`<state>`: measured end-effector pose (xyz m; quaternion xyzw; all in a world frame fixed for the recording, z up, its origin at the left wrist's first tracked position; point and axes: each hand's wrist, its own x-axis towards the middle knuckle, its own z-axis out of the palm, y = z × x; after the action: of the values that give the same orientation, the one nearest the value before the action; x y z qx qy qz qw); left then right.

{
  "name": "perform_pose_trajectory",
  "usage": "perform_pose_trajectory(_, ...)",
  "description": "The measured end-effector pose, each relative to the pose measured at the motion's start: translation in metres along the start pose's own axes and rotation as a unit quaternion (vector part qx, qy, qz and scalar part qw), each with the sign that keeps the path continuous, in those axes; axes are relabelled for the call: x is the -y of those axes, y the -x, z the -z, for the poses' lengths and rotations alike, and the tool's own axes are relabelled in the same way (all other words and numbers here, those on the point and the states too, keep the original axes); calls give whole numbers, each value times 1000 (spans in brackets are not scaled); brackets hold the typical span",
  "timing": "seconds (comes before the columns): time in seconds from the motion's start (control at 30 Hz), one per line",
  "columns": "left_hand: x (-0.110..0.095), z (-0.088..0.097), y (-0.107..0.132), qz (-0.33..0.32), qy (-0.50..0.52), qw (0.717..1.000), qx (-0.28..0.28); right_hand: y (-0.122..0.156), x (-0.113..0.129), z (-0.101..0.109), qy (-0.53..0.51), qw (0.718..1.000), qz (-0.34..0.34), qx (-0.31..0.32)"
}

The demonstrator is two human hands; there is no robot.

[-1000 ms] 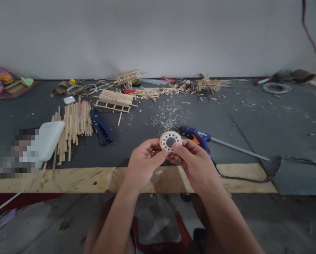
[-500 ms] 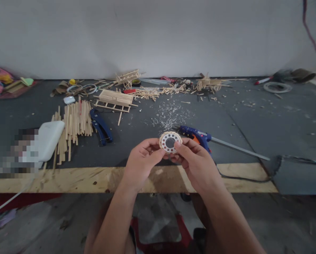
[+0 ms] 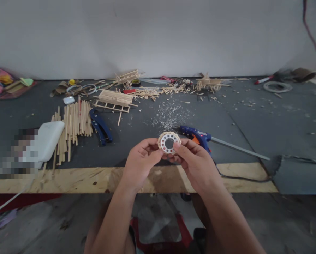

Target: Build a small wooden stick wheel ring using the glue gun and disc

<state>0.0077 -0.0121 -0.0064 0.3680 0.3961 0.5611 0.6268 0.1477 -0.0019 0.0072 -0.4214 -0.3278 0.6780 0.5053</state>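
Note:
A small round wheel (image 3: 168,141), white with holes and a rim of wooden sticks, is held up above the table's front edge. My left hand (image 3: 142,162) pinches its left side and my right hand (image 3: 193,163) pinches its right side with the thumb on its face. Both hands are closed on it. Just behind my right hand a blue hot glue gun (image 3: 196,135) lies on the dark mat, with a glue stick (image 3: 237,149) poking out to the right.
A bundle of wooden sticks (image 3: 73,123), blue cutters (image 3: 101,126), a white box (image 3: 48,139) and a small stick-built frame (image 3: 115,99) lie at the left. Stick scraps and shavings (image 3: 168,116) litter the middle. The glue gun's cord (image 3: 242,178) crosses the plywood front edge (image 3: 67,178).
The wheel and both hands have shifted slightly left and the wheel has turned a little in my fingers. Nothing else moved.

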Motion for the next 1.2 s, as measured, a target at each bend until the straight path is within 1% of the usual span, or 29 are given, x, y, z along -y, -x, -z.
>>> perform_pose_trajectory(0.17,-1,1,1,13,8,1000,13,-1,0,1,-6,1000,5,-4)
perform_pose_trajectory(0.27,-2,0,0,25,28,999,12,0,1,2,4,1000,4,6)
perform_pose_trajectory(0.37,-5,-1,0,25,52,998,-6,1,1,4,30,999,-2,22)
perform_pose_trajectory(0.5,-8,-2,1,40,38,998,-35,3,3,5,90,995,-10,46)
perform_pose_trajectory(0.67,-8,-2,3,78,37,995,-53,4,5,5,91,993,-30,71)
perform_pose_trajectory(0.87,-10,-4,2,107,44,990,-75,4,6,7,127,988,-9,86)
perform_pose_trajectory(1.0,-11,-4,3,108,35,991,-64,5,8,9,149,985,-3,91)
perform_pose_trajectory(1.2,-10,-1,5,86,6,996,-4,5,10,8,197,976,16,94)
